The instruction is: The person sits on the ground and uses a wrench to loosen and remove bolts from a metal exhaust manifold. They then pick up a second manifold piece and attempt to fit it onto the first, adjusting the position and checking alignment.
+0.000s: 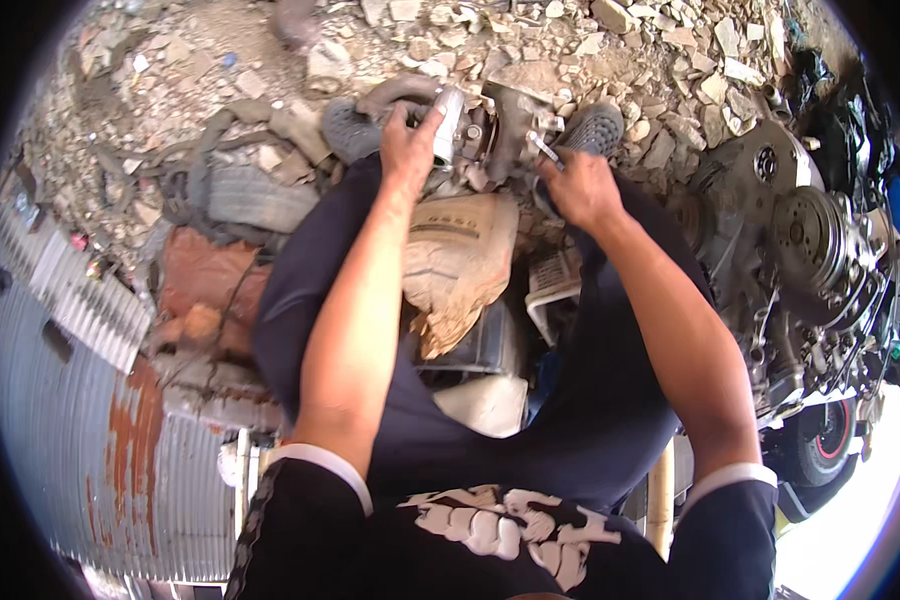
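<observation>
A rusty, dirty cast-metal engine part with a flange stands on the ground between my shoes. At its left side is a silver rounded metal housing with a round opening at its lower end. My left hand is closed around the edge of this housing, thumb on its near face. My right hand is closed on a thin, shiny metal tool, whose tip reaches the right side of the cast part. The tool's kind is not clear, as the fingers hide its rear.
A torn brown sack lies between my legs, next to a dark box. A large engine with pulleys stands close on the right. Broken stones cover the ground ahead. Rusty corrugated sheets lie left.
</observation>
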`<control>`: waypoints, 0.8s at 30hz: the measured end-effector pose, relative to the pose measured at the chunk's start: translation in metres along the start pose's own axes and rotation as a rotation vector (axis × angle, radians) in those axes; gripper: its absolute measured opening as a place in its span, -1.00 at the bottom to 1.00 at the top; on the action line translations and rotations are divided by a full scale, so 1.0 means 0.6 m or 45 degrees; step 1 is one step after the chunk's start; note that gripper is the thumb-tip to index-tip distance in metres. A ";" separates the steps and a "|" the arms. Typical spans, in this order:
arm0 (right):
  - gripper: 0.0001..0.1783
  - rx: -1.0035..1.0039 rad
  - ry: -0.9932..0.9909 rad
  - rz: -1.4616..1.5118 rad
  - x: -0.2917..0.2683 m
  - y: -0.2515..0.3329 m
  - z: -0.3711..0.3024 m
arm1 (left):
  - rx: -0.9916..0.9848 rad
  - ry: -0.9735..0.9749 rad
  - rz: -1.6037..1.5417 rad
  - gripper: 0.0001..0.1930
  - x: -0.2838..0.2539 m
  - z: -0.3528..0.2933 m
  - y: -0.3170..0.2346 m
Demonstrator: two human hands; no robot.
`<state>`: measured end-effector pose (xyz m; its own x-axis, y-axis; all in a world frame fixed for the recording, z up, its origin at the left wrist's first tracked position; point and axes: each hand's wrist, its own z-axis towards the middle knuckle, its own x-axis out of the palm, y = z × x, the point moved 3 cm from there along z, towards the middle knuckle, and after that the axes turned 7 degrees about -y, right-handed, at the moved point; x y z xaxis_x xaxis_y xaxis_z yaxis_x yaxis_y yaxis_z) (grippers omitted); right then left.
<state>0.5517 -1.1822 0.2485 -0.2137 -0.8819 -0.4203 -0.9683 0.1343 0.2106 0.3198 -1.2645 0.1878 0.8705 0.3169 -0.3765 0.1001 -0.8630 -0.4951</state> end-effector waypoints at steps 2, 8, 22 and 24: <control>-0.43 0.125 0.120 -0.123 0.005 -0.009 0.029 | 0.032 0.164 0.185 -0.35 0.033 0.048 -0.018; -0.37 0.016 -0.075 -0.281 -0.058 -0.054 0.097 | 0.122 0.189 0.496 -0.26 0.138 0.123 -0.047; -0.48 -0.182 -0.255 -0.124 -0.198 0.098 -0.045 | 1.100 -0.366 0.278 -0.52 0.265 0.099 -0.039; -0.47 -0.209 -0.287 -0.024 -0.198 0.077 -0.071 | 1.213 -0.343 0.271 -0.52 0.262 0.108 -0.033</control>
<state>0.5380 -1.0906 0.3457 -0.2369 -0.7583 -0.6074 -0.9424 0.0275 0.3333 0.4232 -1.1721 0.0878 0.6758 0.3731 -0.6357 -0.5731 -0.2764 -0.7715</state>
